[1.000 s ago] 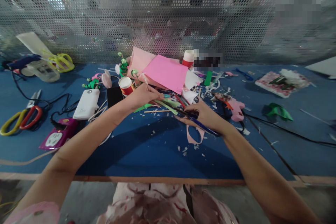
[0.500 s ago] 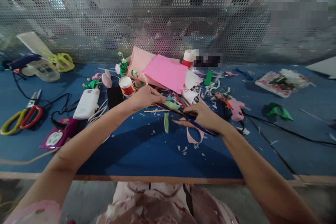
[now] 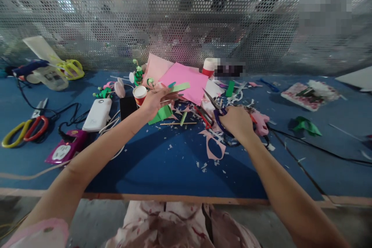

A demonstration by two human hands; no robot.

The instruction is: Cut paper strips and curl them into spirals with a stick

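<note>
My left hand (image 3: 158,100) pinches a light green paper strip (image 3: 181,86) over the lower left of a pink sheet (image 3: 187,81). In my right hand (image 3: 236,120) is a pair of dark blue-handled scissors (image 3: 218,113), its blades pointing up and to the left. Green paper (image 3: 161,114) lies just below my left hand. Between the hands are a red-handled tool (image 3: 205,116), paper scraps and a thin wooden stick (image 3: 178,123). A pink paper piece with a round hole (image 3: 207,143) rests below the scissors.
Left side: red-yellow scissors (image 3: 36,127), a white power bank (image 3: 98,114), a purple socket block (image 3: 66,147) and cables. Two red-white tubs (image 3: 139,93) stand near the paper. A pink glue gun (image 3: 261,122) lies right, its cord running rightward. Perforated metal (image 3: 130,19) stands behind.
The scissors have moved away to the upper right from the green strip. My left hand has lifted the strip up and left. A short green piece now lies by the wooden stick.
</note>
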